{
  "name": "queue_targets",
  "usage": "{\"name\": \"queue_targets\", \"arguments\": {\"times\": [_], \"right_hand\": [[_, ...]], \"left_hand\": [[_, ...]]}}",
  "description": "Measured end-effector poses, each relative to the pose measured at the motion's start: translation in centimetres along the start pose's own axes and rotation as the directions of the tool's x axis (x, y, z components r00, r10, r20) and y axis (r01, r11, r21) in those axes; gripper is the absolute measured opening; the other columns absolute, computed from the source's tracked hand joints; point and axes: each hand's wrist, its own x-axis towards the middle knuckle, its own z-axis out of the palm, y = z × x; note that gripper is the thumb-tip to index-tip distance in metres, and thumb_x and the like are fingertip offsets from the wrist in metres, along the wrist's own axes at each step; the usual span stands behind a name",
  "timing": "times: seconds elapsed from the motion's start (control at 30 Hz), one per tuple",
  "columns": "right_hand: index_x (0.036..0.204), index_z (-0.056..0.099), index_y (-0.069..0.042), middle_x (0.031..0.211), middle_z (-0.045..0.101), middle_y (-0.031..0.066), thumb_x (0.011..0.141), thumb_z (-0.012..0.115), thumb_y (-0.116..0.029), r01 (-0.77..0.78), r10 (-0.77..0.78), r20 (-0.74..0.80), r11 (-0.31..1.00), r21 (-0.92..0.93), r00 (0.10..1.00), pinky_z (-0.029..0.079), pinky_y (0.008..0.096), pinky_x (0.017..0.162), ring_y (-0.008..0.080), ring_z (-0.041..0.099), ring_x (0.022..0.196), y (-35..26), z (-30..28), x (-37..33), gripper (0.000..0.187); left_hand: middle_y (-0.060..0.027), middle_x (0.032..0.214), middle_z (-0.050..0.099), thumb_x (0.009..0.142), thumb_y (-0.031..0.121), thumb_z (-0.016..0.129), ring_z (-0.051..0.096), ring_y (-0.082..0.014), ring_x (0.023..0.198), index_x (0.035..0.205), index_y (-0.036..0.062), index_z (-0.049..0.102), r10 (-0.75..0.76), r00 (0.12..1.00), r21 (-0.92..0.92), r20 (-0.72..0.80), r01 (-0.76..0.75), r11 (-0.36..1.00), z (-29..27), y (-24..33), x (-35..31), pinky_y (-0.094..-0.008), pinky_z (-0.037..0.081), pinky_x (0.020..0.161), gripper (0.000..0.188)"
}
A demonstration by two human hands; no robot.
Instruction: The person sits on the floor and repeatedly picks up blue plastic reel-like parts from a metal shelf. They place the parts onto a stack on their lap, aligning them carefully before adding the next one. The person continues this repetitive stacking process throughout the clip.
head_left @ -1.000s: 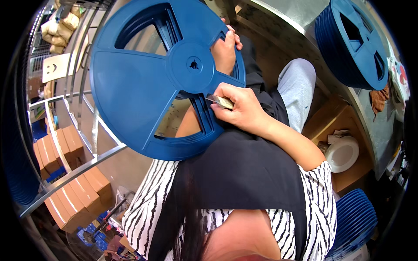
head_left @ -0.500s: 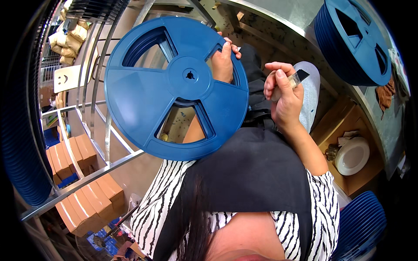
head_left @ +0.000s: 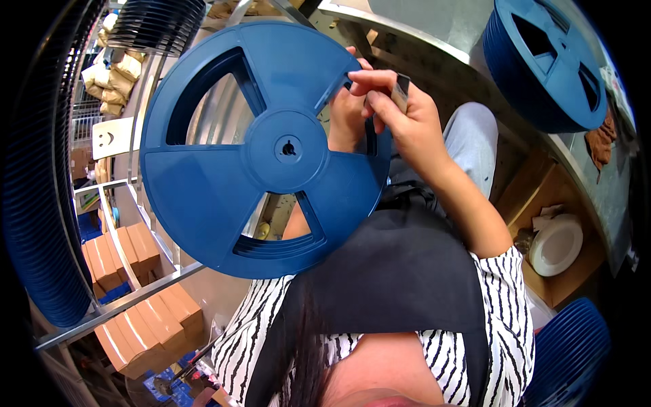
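A large blue plastic reel (head_left: pixel 196 183), with more rims layered behind it, is held face up over my lap. Its disc has three window cut-outs and a round hub. My left hand (head_left: pixel 347 122) grips it through the right-hand window, and my left forearm passes underneath. In my right hand (head_left: pixel 417 129) is a small, dark, slant-ended cutter blade (head_left: pixel 401 93), pinched between the fingers. The right fingertips are at the reel's right rim, close to the left hand; whether they touch it I cannot tell. Part of the blade is hidden by the fingers.
More blue reels (head_left: pixel 549 74) are stacked on a metal table (head_left: pixel 434 34) at upper right. A long row of reels (head_left: pixel 44 224) stands along the left on a metal rack (head_left: pixel 135 298). Cardboard boxes (head_left: pixel 146 332) sit lower left; an open box with a white spool (head_left: pixel 556 244) is at right.
My right hand has moved left and up with the blade to the reel's right rim. The reel has shifted slightly left and down, tilting a little, with the left hand still on it.
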Motion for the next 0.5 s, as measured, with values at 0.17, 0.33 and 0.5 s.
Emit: {"name": "queue_targets", "arguments": {"times": [0.17, 0.33, 0.5], "right_hand": [[0.133, 0.049, -0.003, 0.124, 0.056, 0.0131, 0.097, 0.049, -0.013, 0.051, -0.053, 0.01, 0.987, 0.149, 0.999, 0.049, 0.0273, 0.076, 0.0163, 0.058, 0.099, -1.5, -0.9, -1.0, 0.037], [0.146, 0.033, -0.007, 0.147, 0.038, 0.0148, 0.097, 0.053, -0.024, -0.071, 0.088, -0.033, 0.935, 0.346, 0.996, 0.039, 0.0371, 0.105, 0.0249, 0.042, 0.131, -1.0, -2.1, -2.1, 0.055], [0.143, 0.039, -0.004, 0.148, 0.038, 0.01, 0.099, 0.049, -0.022, -0.171, 0.202, -0.17, 0.969, 0.179, 0.965, 0.026, 0.0329, 0.111, 0.0205, 0.037, 0.134, 8.5, -7.4, -0.9, 0.048]], "left_hand": [[-0.0037, 0.079, 0.052, 0.097, 0.008, 0.05, 0.049, -0.0098, 0.06, 0.123, 0.0028, 0.046, -0.58, 0.8, -0.327, -0.154, 0.513, 0.794, -1.3, -0.2, -0.6, -0.0236, 0.039, 0.049, 0.027], [-0.0158, 0.097, 0.059, 0.087, 0.025, 0.062, 0.057, -0.0325, 0.088, 0.114, 0.0023, 0.052, -0.488, 0.75, 0.269, -0.447, 0.633, 0.726, -8.4, -7.9, -9.4, -0.0399, 0.045, 0.078, 0.036], [-0.0193, 0.11, 0.062, 0.073, 0.022, 0.074, 0.059, -0.0388, 0.104, 0.117, 0.0075, 0.053, -0.624, 0.475, 0.477, -0.62, 0.86, 0.18, -11.9, -4.9, -10.5, -0.0468, 0.048, 0.086, 0.052]]}}
